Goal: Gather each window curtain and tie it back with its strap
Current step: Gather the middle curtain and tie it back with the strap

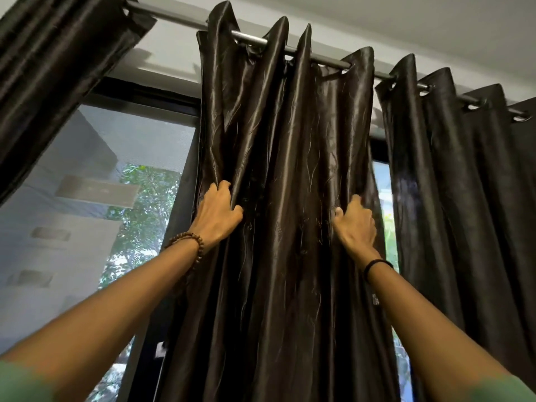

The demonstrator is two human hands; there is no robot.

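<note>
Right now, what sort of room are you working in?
Probably a room in a home, at a large window: dark satin curtains hang from a metal rod, and trees show outside.

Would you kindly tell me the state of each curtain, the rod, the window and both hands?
Middle curtain: bunched in folds on the rod, no strap visible.
Left curtain: drawn aside, slanting away leftward.
Right curtain: hanging loose in folds.
Rod: mounted, threaded through the curtains' rings.
Window: uncovered left of the middle curtain.
Left hand: gripping the middle curtain's left folds.
Right hand: gripping its right edge.
</note>
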